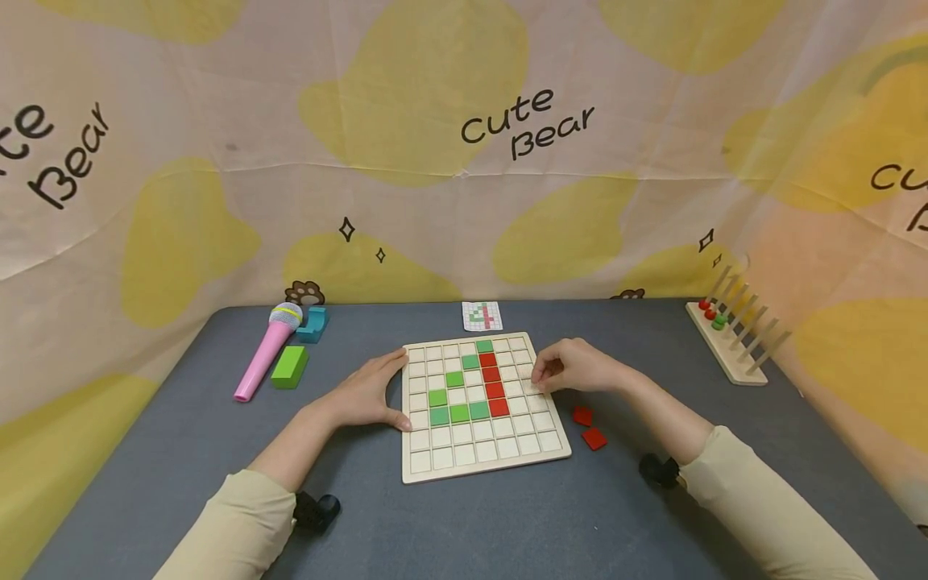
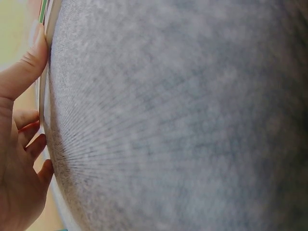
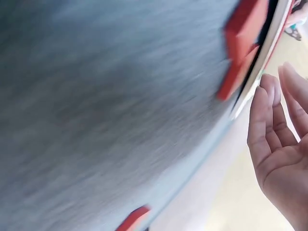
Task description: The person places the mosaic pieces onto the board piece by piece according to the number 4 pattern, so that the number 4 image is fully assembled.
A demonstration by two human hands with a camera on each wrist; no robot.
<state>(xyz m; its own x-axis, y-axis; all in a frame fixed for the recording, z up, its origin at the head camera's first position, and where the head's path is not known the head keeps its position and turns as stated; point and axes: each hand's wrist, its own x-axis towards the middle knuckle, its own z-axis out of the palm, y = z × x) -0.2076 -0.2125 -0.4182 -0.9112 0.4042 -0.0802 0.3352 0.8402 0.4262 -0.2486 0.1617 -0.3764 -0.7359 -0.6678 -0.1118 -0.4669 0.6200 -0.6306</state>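
Wooden grid board [image 1: 482, 463] sits mid-tabletop, the left hand [image 1: 366, 395] lying flat against its left edge, fingers relaxed. The right hand [image 1: 576, 366] curls over the right columns (grasp unclear). A careless knuckle could nudge the seated red tiles [image 1: 493, 385] askew.

Open bench [image 1: 464, 524] along the lower frame; at right, two red tiles [image 1: 588, 428] beside the grid board [image 1: 482, 467]; microphone [image 1: 265, 352] and green block [image 1: 290, 366] crowding the left.
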